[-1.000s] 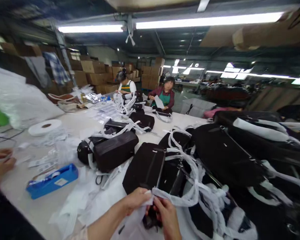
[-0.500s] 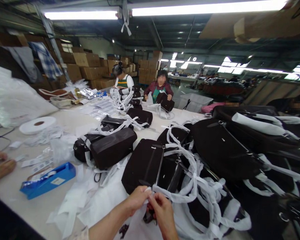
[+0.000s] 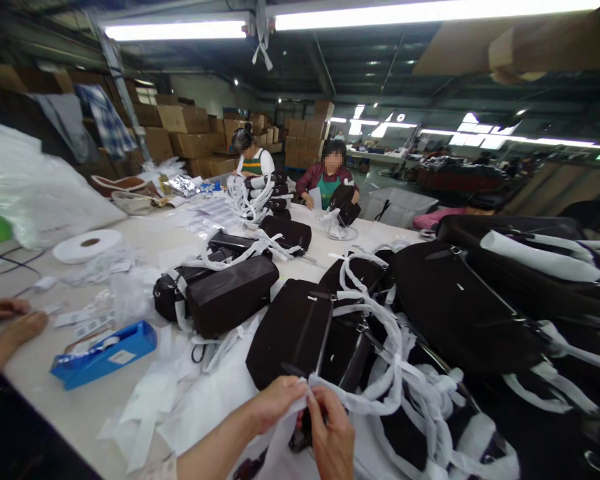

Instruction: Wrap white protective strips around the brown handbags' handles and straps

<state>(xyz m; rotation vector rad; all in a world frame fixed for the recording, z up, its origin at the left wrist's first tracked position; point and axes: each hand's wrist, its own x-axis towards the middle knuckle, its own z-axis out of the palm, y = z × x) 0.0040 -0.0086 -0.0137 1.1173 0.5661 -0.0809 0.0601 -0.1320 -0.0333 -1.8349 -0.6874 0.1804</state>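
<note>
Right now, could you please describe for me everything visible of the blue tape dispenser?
The blue tape dispenser is long, seemingly plastic, with a pale label on its side and a roll in its open top. It stands upright on the pale table, beside white wrapping scraps. No hand touches it.

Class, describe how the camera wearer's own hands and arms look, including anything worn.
The left hand and right hand wear no gloves. A pale sleeve edge shows on the left; no sleeve is visible on the right.
</note>
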